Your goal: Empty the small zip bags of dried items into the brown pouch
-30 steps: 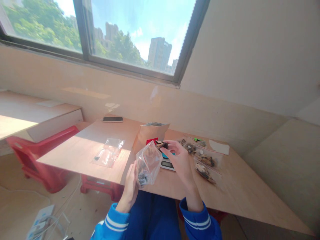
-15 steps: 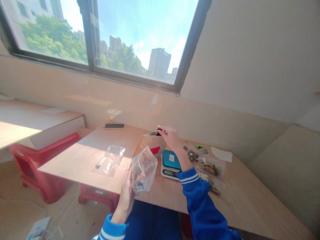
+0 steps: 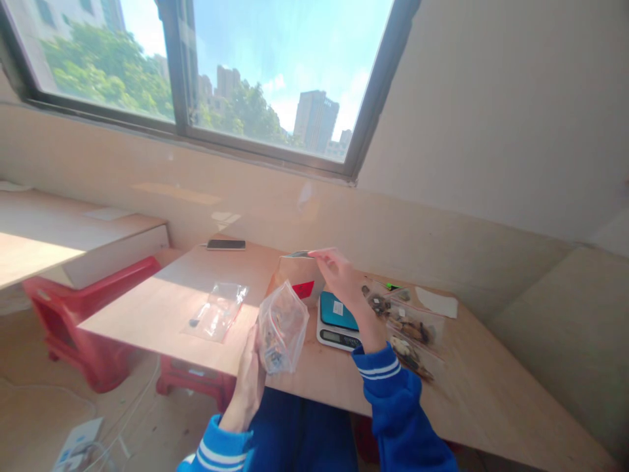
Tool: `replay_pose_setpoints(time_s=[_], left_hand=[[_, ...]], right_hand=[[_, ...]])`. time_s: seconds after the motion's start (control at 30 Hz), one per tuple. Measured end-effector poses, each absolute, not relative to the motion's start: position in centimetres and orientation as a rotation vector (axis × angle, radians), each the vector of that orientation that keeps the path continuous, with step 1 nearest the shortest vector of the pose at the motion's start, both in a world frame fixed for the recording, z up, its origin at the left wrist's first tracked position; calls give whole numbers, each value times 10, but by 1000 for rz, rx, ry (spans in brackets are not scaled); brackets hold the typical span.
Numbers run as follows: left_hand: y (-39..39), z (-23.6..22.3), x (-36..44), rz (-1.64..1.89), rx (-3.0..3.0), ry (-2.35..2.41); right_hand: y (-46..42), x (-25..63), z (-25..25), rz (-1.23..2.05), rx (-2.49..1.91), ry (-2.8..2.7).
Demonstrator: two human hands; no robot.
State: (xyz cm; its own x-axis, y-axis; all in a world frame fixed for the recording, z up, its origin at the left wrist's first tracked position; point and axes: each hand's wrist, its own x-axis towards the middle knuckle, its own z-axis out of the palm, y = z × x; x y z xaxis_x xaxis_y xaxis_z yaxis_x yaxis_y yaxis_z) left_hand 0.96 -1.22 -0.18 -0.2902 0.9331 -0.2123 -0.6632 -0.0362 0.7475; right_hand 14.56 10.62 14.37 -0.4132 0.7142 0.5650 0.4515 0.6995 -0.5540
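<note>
My left hand (image 3: 249, 380) grips a clear plastic bag (image 3: 282, 326) with dark and pale pieces inside, held upright at the table's near edge. My right hand (image 3: 340, 276) reaches over the open top of a standing brown paper pouch (image 3: 297, 276) with a red label; its fingers are stretched out and nothing shows in them. A small white scale (image 3: 336, 320) with a teal platform sits just below that hand.
Several filled clear bags (image 3: 410, 333) lie right of the scale on the wooden table (image 3: 162, 305). Empty clear bags (image 3: 219, 310) lie at the left, a phone (image 3: 225, 244) at the back, a white slip (image 3: 438, 303) at the right. Red stools (image 3: 81, 331) stand left.
My right hand went from the clear bag's mouth, pinching a dark piece, up to the brown pouch's opening. Its fingers now show nothing. The clear bag stayed in my left hand.
</note>
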Motion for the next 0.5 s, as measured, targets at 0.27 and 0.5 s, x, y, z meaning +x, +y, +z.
replay_pose_setpoints(time_s=[0.27, 0.5], left_hand=[[-15, 10, 13, 1662, 414, 845], [-9, -6, 13, 1661, 492, 752]], right_hand=[[48, 151, 145, 736, -733, -2445], [47, 139, 109, 514, -696, -2595]])
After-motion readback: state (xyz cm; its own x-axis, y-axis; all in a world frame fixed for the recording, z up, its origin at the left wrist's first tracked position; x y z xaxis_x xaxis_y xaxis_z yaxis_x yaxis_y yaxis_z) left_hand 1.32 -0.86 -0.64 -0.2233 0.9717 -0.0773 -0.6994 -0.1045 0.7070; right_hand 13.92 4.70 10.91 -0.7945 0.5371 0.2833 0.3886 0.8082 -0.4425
